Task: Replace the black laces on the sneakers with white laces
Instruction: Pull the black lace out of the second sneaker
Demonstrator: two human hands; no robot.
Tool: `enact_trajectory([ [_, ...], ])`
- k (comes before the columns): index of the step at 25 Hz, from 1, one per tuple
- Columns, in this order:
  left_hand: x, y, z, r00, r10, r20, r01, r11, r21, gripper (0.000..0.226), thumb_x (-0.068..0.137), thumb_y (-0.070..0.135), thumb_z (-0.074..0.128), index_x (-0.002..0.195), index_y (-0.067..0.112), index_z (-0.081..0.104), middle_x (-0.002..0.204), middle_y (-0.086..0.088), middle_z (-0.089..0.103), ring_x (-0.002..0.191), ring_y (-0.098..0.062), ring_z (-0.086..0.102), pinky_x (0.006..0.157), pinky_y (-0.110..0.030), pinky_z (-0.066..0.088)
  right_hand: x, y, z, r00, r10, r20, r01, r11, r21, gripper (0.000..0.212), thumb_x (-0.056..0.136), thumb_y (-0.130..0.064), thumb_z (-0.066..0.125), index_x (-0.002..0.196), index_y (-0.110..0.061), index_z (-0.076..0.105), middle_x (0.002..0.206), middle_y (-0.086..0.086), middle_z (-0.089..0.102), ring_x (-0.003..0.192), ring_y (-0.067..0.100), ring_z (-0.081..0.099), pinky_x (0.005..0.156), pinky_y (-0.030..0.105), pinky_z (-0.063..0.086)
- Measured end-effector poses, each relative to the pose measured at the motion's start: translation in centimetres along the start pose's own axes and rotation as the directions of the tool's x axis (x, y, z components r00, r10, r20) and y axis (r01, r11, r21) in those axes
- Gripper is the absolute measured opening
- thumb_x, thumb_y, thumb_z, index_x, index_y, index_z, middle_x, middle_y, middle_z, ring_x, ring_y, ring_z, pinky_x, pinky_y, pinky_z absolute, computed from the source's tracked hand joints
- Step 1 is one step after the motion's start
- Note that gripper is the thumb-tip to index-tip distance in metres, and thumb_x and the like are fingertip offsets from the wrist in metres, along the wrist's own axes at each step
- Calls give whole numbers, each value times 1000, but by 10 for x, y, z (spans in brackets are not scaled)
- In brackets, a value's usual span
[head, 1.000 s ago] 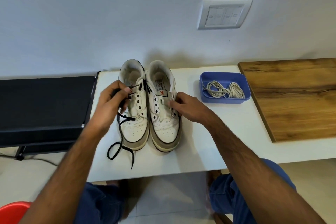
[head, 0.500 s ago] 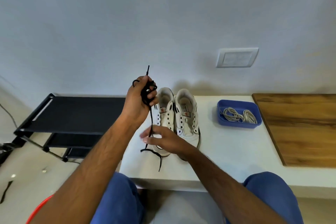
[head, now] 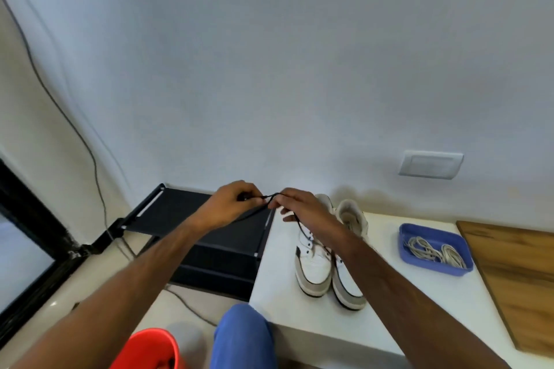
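Since it's just a thin cord, the black lace is going to be light and totally floppy, so it won't hold any shape and it'll sag wherever nobody's pinching it. Best place to grab is near the ends or a short stretch, which is pretty much what's happening: the left hand has its fingers curled around a bunched bit of it, and the right hand pinches it just beside, both held up above the desk edge. Between the hands the lace runs roughly left to right, then it drops down and toward the camera onto the left sneaker, so that's its long axis. Can't tell whether it's still threaded through any eyelets. The right sneaker sits touching the left one, toes pointing at the camera. White laces are piled in the blue tray nearby, looking just as limp.
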State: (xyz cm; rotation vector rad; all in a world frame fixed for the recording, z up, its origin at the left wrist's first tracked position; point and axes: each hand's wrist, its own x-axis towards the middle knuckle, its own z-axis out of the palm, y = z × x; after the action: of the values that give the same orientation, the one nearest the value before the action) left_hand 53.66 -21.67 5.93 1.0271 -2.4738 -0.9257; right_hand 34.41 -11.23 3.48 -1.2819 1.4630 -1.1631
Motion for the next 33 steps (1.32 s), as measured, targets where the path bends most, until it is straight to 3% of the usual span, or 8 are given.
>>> enact_trajectory([
  [5, -47, -8, -39, 992, -90, -91, 60, 955, -290, 4, 102, 14, 55, 102, 15, 59, 65, 4, 66, 49, -12, 54, 50, -24, 42, 26, -70, 59, 971, -220, 95, 239, 880, -410, 22, 101, -35, 58, 108, -24, 75, 109, -1, 54, 105, 8, 51, 91, 22, 41],
  [8, -82, -30, -63, 987, -140, -73, 71, 807, -586, 23, 101, 5, 51, 122, 12, 54, 63, -7, 55, 46, -19, 39, 39, -25, 25, 36, -102, 93, 954, -190, 233, 245, 940, -237, 21, 102, -28, 60, 108, -18, 77, 99, 1, 70, 82, 0, 59, 76, 15, 44],
  [13, -135, -67, -80, 981, -170, -93, 55, 708, -704, 29, 96, 17, 63, 122, 8, 53, 92, -5, 64, 58, -11, 40, 47, -27, 23, 52, -118, 174, 902, -187, 389, 158, 982, 107, 24, 96, -2, 63, 114, -13, 75, 104, 11, 74, 101, 25, 71, 93, 52, 53],
  [18, -189, -119, -85, 874, -406, -267, 152, 750, -644, 29, 107, 31, 47, 87, 14, 60, 64, 2, 41, 49, -8, 33, 45, -21, 24, 49, -107, 254, 894, -200, 401, 146, 976, 163, 34, 90, 9, 63, 109, -17, 72, 102, 4, 72, 92, 13, 69, 81, 30, 55],
  [21, -217, -140, -86, 801, -502, -326, 36, 584, -811, 33, 108, 31, 45, 79, 16, 54, 61, 4, 35, 47, -7, 33, 45, -20, 27, 47, -77, 289, 952, -58, 301, 16, 990, 138, 38, 87, 13, 55, 103, -19, 66, 116, 8, 68, 102, 13, 62, 83, 23, 51],
  [24, -237, -167, -87, 784, -540, -307, -91, 389, -917, 36, 107, 26, 44, 75, 14, 54, 70, -2, 51, 56, -10, 49, 52, -22, 43, 38, -30, 329, 808, 211, 551, -345, 926, 152, 50, 80, 9, 51, 120, -20, 61, 130, 12, 63, 104, 21, 61, 77, 30, 49],
  [27, -252, -185, -74, 773, -557, -304, 88, 568, -818, 35, 107, 23, 44, 86, 9, 68, 93, -11, 67, 78, -13, 65, 68, -24, 52, 29, -6, 362, 637, 293, 713, -570, 801, 181, 51, 89, 7, 48, 132, -19, 57, 119, 12, 67, 110, 36, 69, 97, 48, 55],
  [33, -268, -224, -46, 703, -607, -372, 252, 701, -668, 33, 99, 43, 47, 94, 72, 61, 138, -6, 55, 133, -18, 48, 115, -44, 38, 29, 19, 412, 687, 289, 667, -484, 866, 123, 33, 98, -2, 56, 131, -7, 58, 109, 16, 71, 96, 27, 70, 94, 42, 55],
])
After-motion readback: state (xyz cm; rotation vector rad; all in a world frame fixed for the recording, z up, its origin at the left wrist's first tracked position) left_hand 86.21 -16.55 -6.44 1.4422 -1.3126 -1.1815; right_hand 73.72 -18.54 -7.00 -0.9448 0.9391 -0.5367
